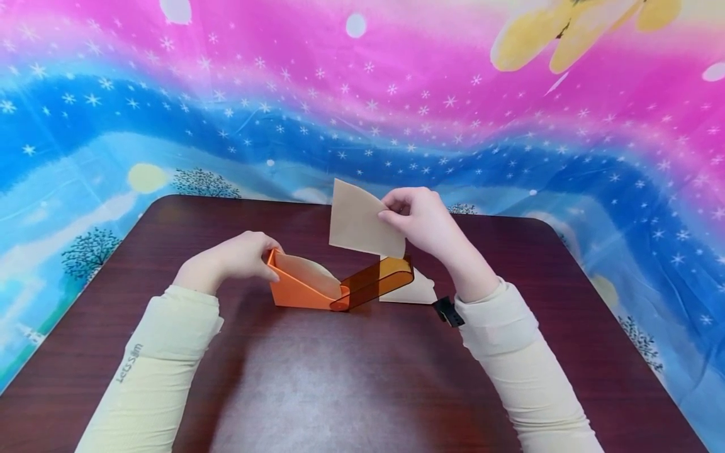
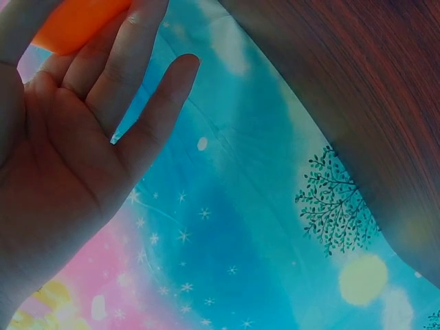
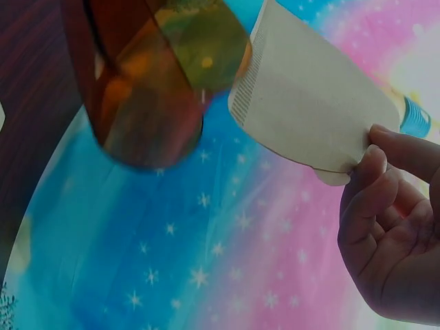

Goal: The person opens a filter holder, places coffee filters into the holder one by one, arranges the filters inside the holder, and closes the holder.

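Note:
An orange holder stands on the table, its translucent amber lid swung open to the right. Tan paper filters are inside it. My left hand grips the holder's tall left end; in the left wrist view the hand touches an orange part. Raised above the lid, a tan filter is pinched at its right edge by my right hand. The right wrist view shows the filter's crimped edge, with thumb and finger of the hand on its corner.
Behind and under the amber lid, more tan filter paper lies on the dark wooden table. A black strap piece sits at the right cuff. A colourful patterned cloth hangs around the table's far and side edges.

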### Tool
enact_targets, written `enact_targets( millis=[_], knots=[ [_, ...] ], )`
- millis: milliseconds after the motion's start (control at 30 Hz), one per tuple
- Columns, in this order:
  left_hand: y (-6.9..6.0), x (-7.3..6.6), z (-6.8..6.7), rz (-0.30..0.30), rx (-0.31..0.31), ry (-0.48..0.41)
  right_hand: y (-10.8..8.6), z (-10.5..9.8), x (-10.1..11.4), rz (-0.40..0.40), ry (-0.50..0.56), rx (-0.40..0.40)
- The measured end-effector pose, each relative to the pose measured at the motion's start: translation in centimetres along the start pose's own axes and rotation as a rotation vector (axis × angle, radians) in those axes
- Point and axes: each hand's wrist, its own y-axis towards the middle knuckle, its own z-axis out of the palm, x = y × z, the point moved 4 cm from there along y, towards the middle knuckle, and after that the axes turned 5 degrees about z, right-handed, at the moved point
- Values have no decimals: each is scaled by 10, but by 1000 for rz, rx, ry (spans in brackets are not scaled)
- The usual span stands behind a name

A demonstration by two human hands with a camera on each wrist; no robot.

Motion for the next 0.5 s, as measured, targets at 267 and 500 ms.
enact_targets(
  millis=[267, 500],
  knots=[
    [0, -1, 0, 3, -3, 11, 4, 20, 8, -9, -16, 32],
    [0, -2, 0, 8, -11, 9, 6, 30, 12, -20, -24, 46]
  ],
)
